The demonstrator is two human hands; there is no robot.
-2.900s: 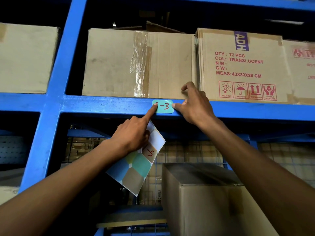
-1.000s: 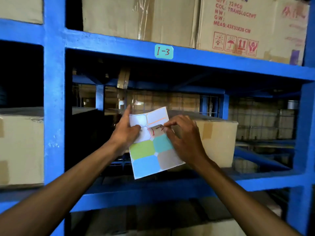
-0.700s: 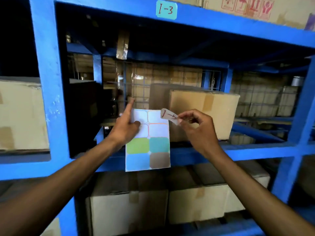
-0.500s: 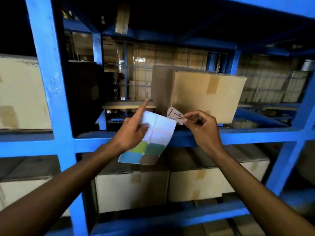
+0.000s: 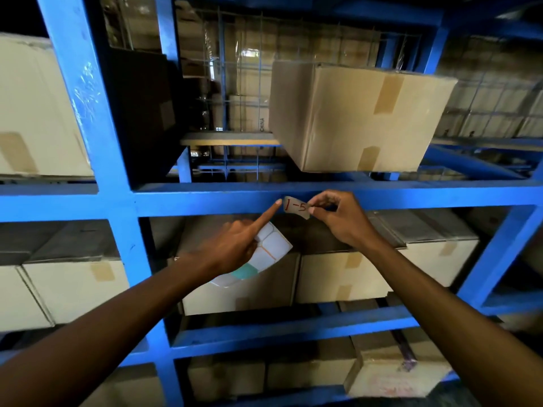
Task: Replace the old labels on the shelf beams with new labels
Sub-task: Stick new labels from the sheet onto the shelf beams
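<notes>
A small beige label point(image 5: 296, 207) with "I-5" in red writing is held against the front of a blue shelf beam point(image 5: 205, 199). My right hand point(image 5: 340, 218) pinches the label's right edge between thumb and fingers. My left hand point(image 5: 235, 245) holds a sticker sheet point(image 5: 264, 257) of coloured labels under its curled fingers. Its index finger points up and touches the label's left edge. Most of the sheet is hidden behind that hand.
A blue upright post point(image 5: 97, 136) stands to the left. A taped cardboard box point(image 5: 352, 116) sits on the shelf just above the beam. Several more boxes point(image 5: 338, 277) fill the shelves below and to the left.
The view dropped from the "I-3" beam to a lower one. My right hand peeled the "I-5" label off the sheet and brought it to this beam. My left index finger rose to its edge.
</notes>
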